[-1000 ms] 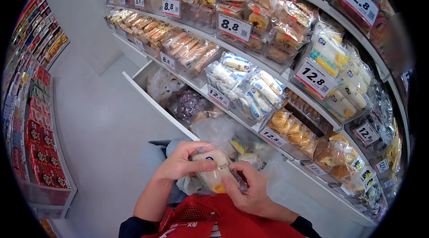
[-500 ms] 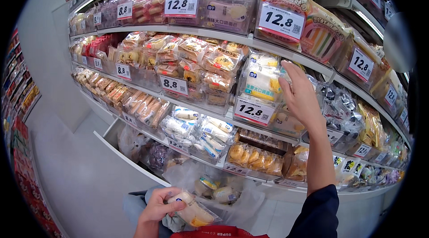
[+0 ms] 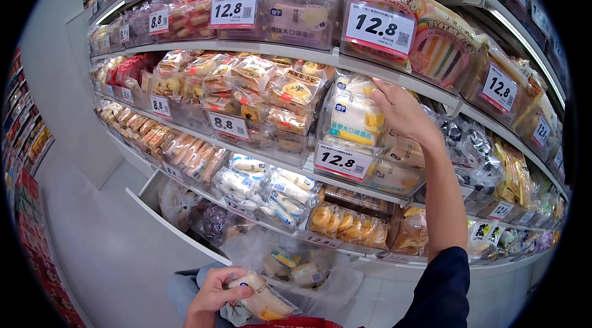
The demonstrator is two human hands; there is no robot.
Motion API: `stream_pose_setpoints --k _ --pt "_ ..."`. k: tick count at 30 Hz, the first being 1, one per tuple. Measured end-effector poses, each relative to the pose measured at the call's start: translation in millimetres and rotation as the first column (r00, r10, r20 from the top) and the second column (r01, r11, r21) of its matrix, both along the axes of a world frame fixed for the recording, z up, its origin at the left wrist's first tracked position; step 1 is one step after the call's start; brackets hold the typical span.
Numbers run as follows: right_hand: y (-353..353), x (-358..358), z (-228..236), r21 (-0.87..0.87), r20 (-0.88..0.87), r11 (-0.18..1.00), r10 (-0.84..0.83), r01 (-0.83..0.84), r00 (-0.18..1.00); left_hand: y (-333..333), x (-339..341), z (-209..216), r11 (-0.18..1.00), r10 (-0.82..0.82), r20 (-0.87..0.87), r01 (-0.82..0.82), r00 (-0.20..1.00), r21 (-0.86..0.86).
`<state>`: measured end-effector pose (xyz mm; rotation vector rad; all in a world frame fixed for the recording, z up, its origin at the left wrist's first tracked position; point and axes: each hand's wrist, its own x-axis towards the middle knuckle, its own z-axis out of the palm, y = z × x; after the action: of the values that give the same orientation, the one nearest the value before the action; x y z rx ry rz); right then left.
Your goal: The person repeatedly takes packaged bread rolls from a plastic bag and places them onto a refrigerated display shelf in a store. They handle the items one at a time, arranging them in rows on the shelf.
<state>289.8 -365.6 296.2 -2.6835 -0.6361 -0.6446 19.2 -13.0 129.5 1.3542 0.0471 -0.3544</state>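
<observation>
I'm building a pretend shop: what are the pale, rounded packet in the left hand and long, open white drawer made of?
The packet seems glossy, clear plastic film: it shines and is see-through. The drawer looks smooth, perhaps painted metal or coated board; its even white leaves that open.

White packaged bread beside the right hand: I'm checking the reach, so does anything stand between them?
Nothing visible: the right hand is close beside the packaged bread, which shows above the price tag. Whether they touch is unclear.
</observation>
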Motion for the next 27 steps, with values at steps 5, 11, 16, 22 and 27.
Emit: stream_pose_setpoints --k 5,11,16,22,27 --pt "23 -14 36 0.017 -0.522 0.967 -0.207 0.252 0.828 -2 2 0 1.0 0.008 -0.025 -0.008 1.0 -0.014" --pt "6 12 17 -0.065 -0.332 0.987 -0.16 0.146 0.93 -5 4 -2 1.0 -0.001 -0.043 -0.001 0.999 -0.026" --pt "13 8 23 -0.092 -0.394 0.977 -0.213 0.192 0.894 -5 5 -6 0.999 -0.011 -0.037 0.01 0.999 -0.034" --pt "-4 10 0 -0.07 -0.085 0.997 0.028 -0.034 0.996 -5 7 -8 0.999 -0.033 -0.034 0.031 0.999 -0.036" --pt "-3 -1 15 -0.112 -0.234 0.984 0.107 -0.137 0.966 -6 7 -4 0.999 -0.039 -0.033 0.038 0.999 -0.031"
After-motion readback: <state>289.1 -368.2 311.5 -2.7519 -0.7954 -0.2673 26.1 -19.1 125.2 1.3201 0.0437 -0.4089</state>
